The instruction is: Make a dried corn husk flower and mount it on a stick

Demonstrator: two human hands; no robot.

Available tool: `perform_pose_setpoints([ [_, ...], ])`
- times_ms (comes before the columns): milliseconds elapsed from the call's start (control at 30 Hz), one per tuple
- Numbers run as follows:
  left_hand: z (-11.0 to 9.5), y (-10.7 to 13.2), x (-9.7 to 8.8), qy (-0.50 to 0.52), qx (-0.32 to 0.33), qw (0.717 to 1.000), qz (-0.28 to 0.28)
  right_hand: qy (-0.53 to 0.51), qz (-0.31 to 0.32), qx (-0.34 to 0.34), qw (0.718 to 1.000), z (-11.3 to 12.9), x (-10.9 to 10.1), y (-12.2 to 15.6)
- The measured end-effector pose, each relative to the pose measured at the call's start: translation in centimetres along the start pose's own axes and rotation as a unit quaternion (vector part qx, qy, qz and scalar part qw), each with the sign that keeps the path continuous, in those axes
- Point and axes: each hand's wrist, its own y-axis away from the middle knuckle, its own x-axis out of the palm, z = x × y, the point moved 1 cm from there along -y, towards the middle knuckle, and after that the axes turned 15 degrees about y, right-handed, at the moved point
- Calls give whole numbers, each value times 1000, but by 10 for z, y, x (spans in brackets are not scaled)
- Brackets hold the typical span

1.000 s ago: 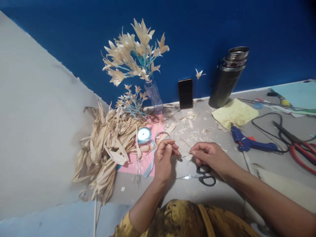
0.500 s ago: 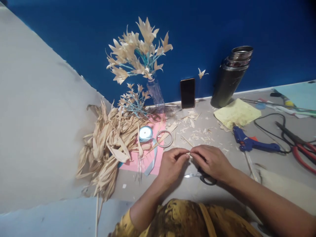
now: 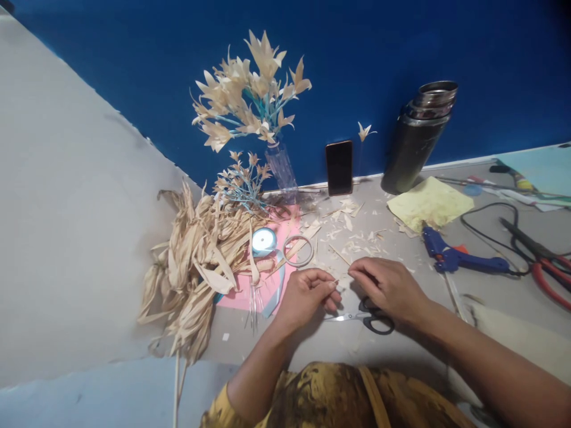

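My left hand [image 3: 308, 295] and my right hand [image 3: 387, 287] are close together over the grey table [image 3: 383, 339], both with fingers pinched. Between their fingertips is a small pale strip of dried husk [image 3: 341, 279]; the left thumb and forefinger grip one end and the right fingertips pinch near the other. Black-handled scissors [image 3: 368, 317] lie on the table just below the hands, partly covered by my right hand. Husk scraps [image 3: 352, 235] are scattered beyond the hands.
A pile of dried husks [image 3: 196, 261] lies at left on pink paper [image 3: 272, 285] with a ribbon spool [image 3: 263, 241] and a ring [image 3: 298, 251]. Husk flowers in a vase [image 3: 250, 101], a phone [image 3: 339, 168] and a flask [image 3: 417, 137] stand by the blue wall. A blue glue gun [image 3: 459, 258], yellow paper [image 3: 429, 204] and red pliers [image 3: 546, 270] are at right.
My hands came together at the small husk strip, then drew slightly apart. My right hand has shifted off the scissors, uncovering their handles.
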Motion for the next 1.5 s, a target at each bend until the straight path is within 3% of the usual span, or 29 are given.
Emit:
perform_pose_setpoints([
  [100, 0, 2, -1, 7, -4, 1000, -1, 25, -9, 9, 1000, -2, 1, 2],
  [200, 2, 3, 0, 19, 0, 1000, -14, 45, -72, 22, 996, 0, -5, 3],
  [300, 3, 3, 2, 20, -9, 1000, -13, 53, -107, -22, 993, 5, -12, 1],
  [400, 3, 4, 5, 15, -15, 1000, 6, 22, -78, -64, 995, 9, -13, -2],
  [533, 4, 4, 8, 9, -32, 999, 32, -79, 18, -47, 996, 7, -3, -4],
  [633, 4, 2, 9, 24, -33, 999, 30, -98, 67, -34, 992, 4, 2, -4],
  [867, 6, -3, 7, 28, -26, 998, 41, -28, 52, -17, 998, 1, 0, -2],
  [1100, 6, -7, 6, 63, -27, 996, 58, -64, 15, -21, 998, -4, -3, -5],
  [1300, 7, -6, 0, 19, 10, 999, 42, -110, -16, 8, 994, -3, -6, -7],
  [1433, 0, -4, -3, -122, 133, 983, 18, -109, -20, -17, 994, 1, -7, -7],
  [1500, -3, -3, -1, -142, 168, 975, -5, -102, -20, -30, 994, 2, -6, -7],
])
